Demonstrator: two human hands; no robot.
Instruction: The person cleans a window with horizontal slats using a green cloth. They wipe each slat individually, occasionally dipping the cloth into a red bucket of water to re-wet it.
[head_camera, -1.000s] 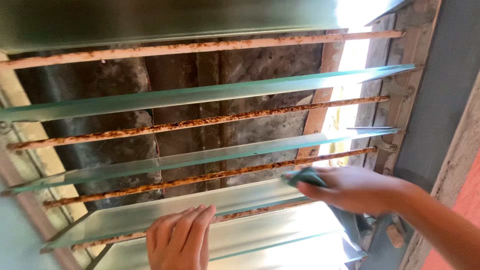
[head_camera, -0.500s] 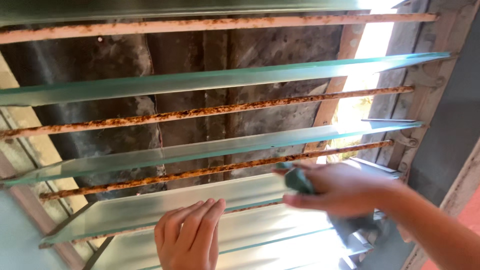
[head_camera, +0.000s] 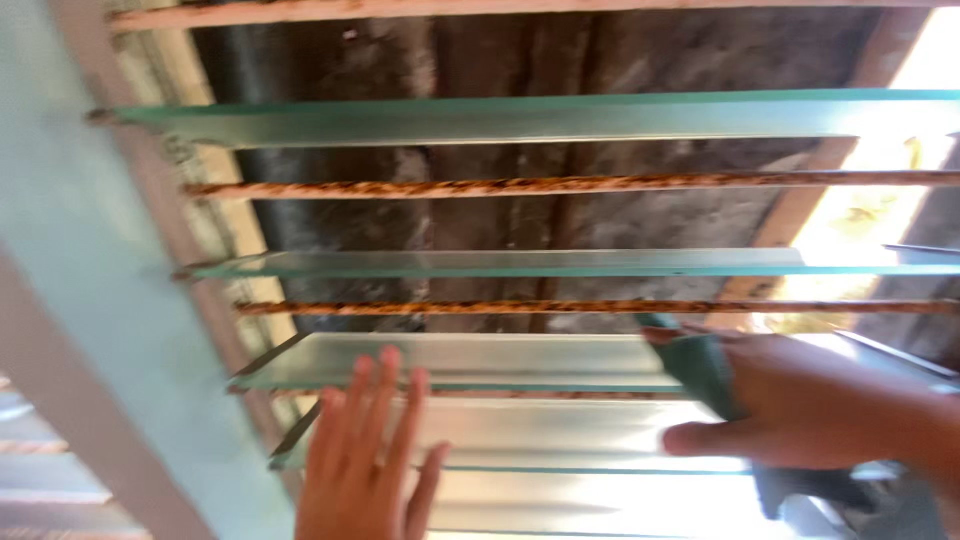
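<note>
At the lower glass slats (head_camera: 480, 360) of the louvre window, we have our right hand (head_camera: 820, 405) closed around a green cloth (head_camera: 705, 370), pressed on a slat whose long axis runs left to right. Our left hand (head_camera: 365, 460) lies flat, fingers straight and spread, holding nothing, on the slat just below. Rusty bars (head_camera: 560, 186) run between the slats. We see no labels or packages.

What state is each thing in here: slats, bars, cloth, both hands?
Glass louvre slats: tilted open, gaps between them.
Metal bars: rusty, horizontal between the slats.
Green cloth: bunched in the right hand, on a slat.
Right hand: closed around the cloth.
Left hand: open, fingers flat against a lower slat.
</note>
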